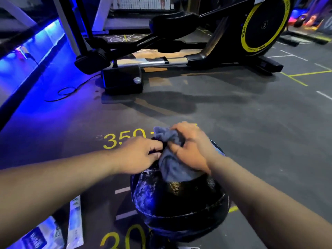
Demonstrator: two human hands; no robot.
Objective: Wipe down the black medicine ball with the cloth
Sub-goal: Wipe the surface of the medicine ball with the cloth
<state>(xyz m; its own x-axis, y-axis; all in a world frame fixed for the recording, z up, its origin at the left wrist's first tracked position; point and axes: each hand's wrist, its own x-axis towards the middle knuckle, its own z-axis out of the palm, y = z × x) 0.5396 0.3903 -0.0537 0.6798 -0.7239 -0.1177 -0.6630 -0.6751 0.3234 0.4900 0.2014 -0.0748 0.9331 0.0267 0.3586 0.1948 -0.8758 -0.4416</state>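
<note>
Forearms (pixel 53 186): come in from 8 and 4 o'clock.
Black medicine ball (pixel 179 203): on the floor (pixel 251 123) at 6 o'clock, between them.
Cloth (pixel 172 168): blue-grey, bunched on the ball's top.
Right grip (pixel 190 150): curled round the cloth's bunched upper part.
Left grip (pixel 142 155): fingertips pinching the cloth's 9 o'clock edge.
Elliptical trainer (pixel 179 56): 12 o'clock, well apart.
</note>
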